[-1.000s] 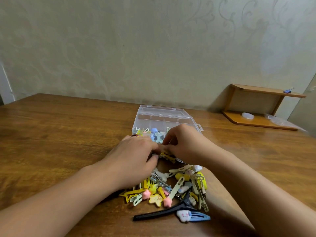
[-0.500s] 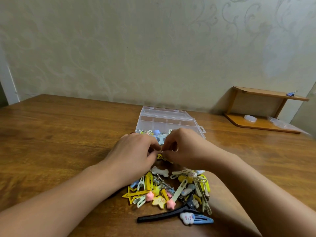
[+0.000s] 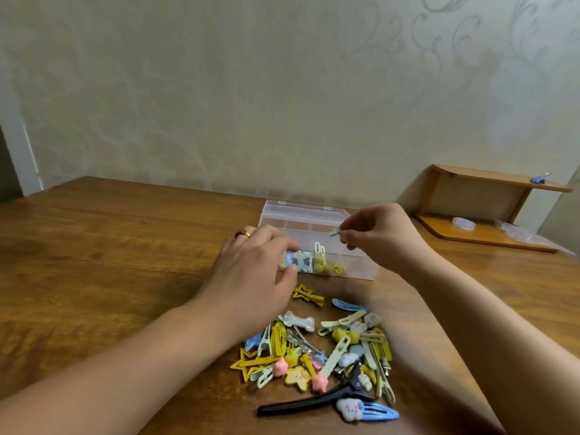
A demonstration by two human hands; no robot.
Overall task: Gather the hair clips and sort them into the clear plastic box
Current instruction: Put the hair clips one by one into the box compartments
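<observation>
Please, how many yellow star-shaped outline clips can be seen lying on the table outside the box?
2. One yellow star clip lies just in front of the clear plastic box, near the left hand. Another yellow star clip is at the pile's left edge. More may be hidden underneath.

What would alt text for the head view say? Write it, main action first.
The right hand pinches a small blue clip above the clear plastic box while the left hand touches its near-left corner. A pile of colourful hair clips lies nearer on the wooden table.

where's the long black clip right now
In the head view, the long black clip lies on the table at the pile's near edge, beside a blue snap clip.
</observation>
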